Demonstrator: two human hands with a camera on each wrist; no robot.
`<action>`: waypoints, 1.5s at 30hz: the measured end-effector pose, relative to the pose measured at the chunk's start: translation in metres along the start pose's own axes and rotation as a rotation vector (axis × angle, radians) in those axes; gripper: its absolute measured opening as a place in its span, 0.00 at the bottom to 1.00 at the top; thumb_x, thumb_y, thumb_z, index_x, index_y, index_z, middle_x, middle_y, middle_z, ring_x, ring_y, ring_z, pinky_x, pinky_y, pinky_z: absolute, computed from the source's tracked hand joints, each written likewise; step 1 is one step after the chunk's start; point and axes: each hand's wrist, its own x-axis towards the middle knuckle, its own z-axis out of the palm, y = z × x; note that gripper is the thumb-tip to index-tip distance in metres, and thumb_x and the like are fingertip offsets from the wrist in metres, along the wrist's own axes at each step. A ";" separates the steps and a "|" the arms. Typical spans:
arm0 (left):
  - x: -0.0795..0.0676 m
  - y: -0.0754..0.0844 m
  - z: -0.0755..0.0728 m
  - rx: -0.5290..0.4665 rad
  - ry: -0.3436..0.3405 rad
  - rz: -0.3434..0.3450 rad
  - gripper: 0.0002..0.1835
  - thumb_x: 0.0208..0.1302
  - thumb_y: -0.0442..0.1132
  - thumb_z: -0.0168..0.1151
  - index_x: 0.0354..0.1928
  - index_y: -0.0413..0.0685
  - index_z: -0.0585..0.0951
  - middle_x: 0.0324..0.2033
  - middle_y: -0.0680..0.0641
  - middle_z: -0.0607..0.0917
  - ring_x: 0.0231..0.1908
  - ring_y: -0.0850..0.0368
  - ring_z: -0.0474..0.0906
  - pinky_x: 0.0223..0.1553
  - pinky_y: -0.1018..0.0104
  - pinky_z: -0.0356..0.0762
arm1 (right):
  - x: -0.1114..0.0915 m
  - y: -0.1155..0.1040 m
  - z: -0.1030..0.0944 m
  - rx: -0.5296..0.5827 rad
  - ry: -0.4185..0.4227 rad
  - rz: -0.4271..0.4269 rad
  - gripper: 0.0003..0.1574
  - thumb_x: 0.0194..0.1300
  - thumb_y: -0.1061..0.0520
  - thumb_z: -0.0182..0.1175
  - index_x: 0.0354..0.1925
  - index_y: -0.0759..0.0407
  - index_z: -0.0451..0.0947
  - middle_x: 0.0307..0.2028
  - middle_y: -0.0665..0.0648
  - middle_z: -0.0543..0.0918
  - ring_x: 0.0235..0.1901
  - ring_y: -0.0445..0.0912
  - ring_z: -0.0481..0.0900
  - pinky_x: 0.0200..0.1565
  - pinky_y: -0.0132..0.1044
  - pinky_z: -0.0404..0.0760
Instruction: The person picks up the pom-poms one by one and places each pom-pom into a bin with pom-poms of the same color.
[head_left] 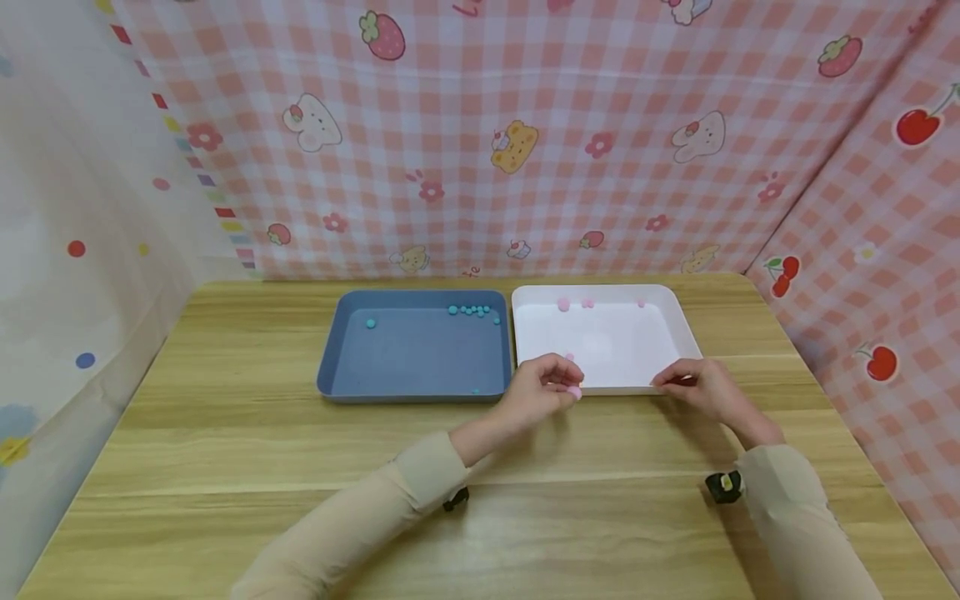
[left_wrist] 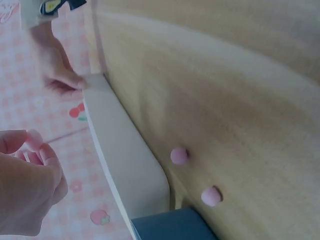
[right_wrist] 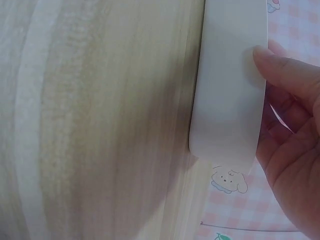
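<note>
My left hand (head_left: 538, 387) pinches a small pink ball (head_left: 574, 392) between thumb and fingertips, above the front rim of the white tray (head_left: 622, 346). With my right hand (head_left: 708, 390) I grip that tray's front wall near its right corner. In the right wrist view the thumb presses the outside of the wall (right_wrist: 227, 100), with the fingers on its other side. Several pink balls (head_left: 563, 305) lie inside the white tray, mostly along the back. Two more pink balls (left_wrist: 179, 156) rest on the table in front of it, hidden from the head view.
Left of the white tray, close beside it, stands a blue-grey tray (head_left: 405, 358) with several teal balls (head_left: 453, 310), most at its back right. Both trays sit on a wooden table (head_left: 225, 467). A patterned cloth (head_left: 465, 125) hangs behind the table's far edge.
</note>
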 end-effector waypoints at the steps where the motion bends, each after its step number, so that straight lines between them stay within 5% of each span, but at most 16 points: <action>1: 0.002 0.000 0.000 -0.003 0.011 0.000 0.09 0.53 0.21 0.61 0.39 0.29 0.78 0.37 0.33 0.81 0.34 0.58 0.76 0.38 0.75 0.75 | 0.000 0.000 0.000 0.000 0.000 0.000 0.09 0.47 0.75 0.67 0.27 0.64 0.83 0.26 0.57 0.84 0.28 0.30 0.75 0.29 0.22 0.76; 10: 0.026 0.010 0.002 -0.038 0.098 -0.020 0.09 0.54 0.21 0.62 0.38 0.32 0.79 0.34 0.42 0.82 0.31 0.63 0.74 0.36 0.74 0.76 | 0.001 0.001 0.000 0.004 -0.002 0.002 0.09 0.48 0.74 0.67 0.27 0.63 0.83 0.26 0.56 0.84 0.27 0.31 0.76 0.29 0.22 0.76; 29: 0.076 0.011 0.005 -0.047 0.238 -0.024 0.09 0.53 0.22 0.63 0.37 0.34 0.80 0.34 0.43 0.83 0.34 0.61 0.77 0.37 0.73 0.77 | 0.002 0.001 0.000 0.001 -0.021 0.031 0.08 0.48 0.74 0.66 0.27 0.65 0.83 0.25 0.57 0.84 0.27 0.31 0.76 0.29 0.23 0.76; 35: 0.083 0.015 0.007 -0.113 0.284 -0.050 0.09 0.53 0.22 0.63 0.38 0.33 0.80 0.34 0.43 0.83 0.32 0.62 0.76 0.38 0.73 0.78 | 0.001 -0.001 -0.001 -0.002 -0.025 0.044 0.08 0.49 0.73 0.67 0.27 0.63 0.84 0.25 0.55 0.84 0.27 0.32 0.76 0.29 0.24 0.76; 45: 0.090 0.013 0.010 -0.042 0.302 -0.073 0.10 0.54 0.23 0.63 0.39 0.35 0.80 0.37 0.40 0.82 0.32 0.64 0.75 0.36 0.75 0.77 | 0.002 0.002 0.000 -0.001 -0.020 0.032 0.08 0.47 0.74 0.67 0.27 0.65 0.83 0.25 0.57 0.84 0.27 0.31 0.75 0.29 0.23 0.76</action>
